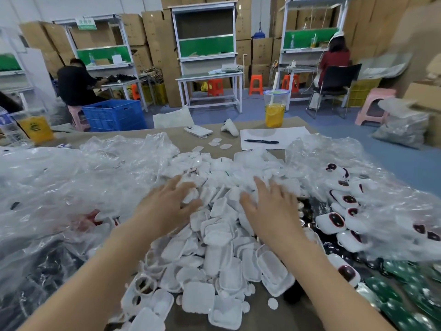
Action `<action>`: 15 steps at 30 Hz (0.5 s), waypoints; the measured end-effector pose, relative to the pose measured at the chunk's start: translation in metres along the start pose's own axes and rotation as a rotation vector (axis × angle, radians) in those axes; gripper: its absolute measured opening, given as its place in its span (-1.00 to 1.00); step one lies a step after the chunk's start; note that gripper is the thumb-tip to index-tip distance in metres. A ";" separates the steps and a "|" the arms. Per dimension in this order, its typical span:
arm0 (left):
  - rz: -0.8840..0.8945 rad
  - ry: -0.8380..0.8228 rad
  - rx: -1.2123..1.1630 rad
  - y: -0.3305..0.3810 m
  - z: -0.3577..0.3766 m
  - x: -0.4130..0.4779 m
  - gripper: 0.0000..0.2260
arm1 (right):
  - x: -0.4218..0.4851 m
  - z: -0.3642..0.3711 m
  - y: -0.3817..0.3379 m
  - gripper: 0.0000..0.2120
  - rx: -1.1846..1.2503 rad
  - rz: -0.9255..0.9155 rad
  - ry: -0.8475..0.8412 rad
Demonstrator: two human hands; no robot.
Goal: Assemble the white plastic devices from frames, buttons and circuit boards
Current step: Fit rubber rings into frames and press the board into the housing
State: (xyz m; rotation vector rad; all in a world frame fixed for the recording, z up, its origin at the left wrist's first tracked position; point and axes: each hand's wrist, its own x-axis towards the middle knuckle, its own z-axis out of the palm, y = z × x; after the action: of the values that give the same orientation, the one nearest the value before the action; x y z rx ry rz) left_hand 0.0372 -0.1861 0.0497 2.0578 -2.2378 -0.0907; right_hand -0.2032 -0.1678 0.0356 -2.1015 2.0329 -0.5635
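- Left hand: fingers spread wide, flat atop the pile of white frames.
- Right hand: likewise splayed, frames beneath its fingers (2 palms down).
- Green circuit boards lie right of the pile.

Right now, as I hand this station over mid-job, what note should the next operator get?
Left hand: open, fingers spread on the white frame pile, holding nothing.
Right hand: open, also flat on the pile.
Green circuit boards: bottom right.
White housings with dark windows: on the right, on clear plastic.
Done: nothing is in hand, and I cannot tell whether any unit is finished.
Left: pick a frame and start assembling.
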 end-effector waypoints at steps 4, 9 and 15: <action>-0.032 0.073 0.041 -0.029 -0.009 -0.013 -0.51 | 0.013 0.016 -0.018 -0.44 0.159 -0.127 -0.159; -0.081 0.136 0.016 0.001 -0.034 0.000 -0.51 | 0.008 0.022 -0.026 -0.47 0.271 -0.313 -0.166; 0.418 0.073 -0.182 0.120 -0.036 0.060 -0.51 | 0.001 0.014 -0.029 -0.70 0.291 -0.405 -0.187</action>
State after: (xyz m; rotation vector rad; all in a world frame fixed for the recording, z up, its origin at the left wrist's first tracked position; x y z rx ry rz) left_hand -0.0828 -0.2347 0.1009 1.4486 -2.4550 -0.1743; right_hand -0.1708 -0.1688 0.0341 -2.2868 1.3411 -0.6443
